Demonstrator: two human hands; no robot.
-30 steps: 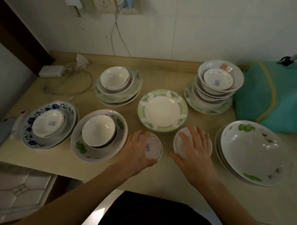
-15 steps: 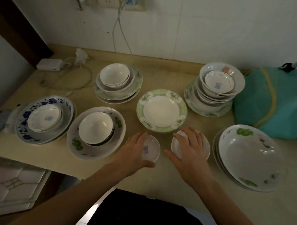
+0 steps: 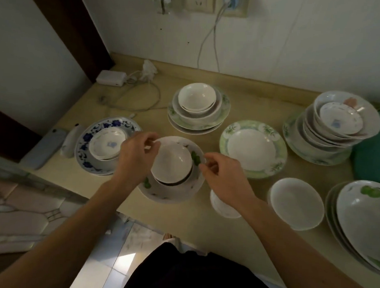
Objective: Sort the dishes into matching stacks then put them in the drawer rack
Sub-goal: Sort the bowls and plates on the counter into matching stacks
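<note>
Landmark: the leaf-print plate near the counter's front edge, bearing stacked white bowls.
Left hand: fingers pinch the plate's left rim.
Right hand: fingers pinch the plate's right rim.
Right of plate: a small dish under the right wrist, then a plain white bowl.
Left of plate: blue-flowered plate holding a small bowl.
Beyond plate: green-rimmed plate, with mixed stacks farther back.
</note>
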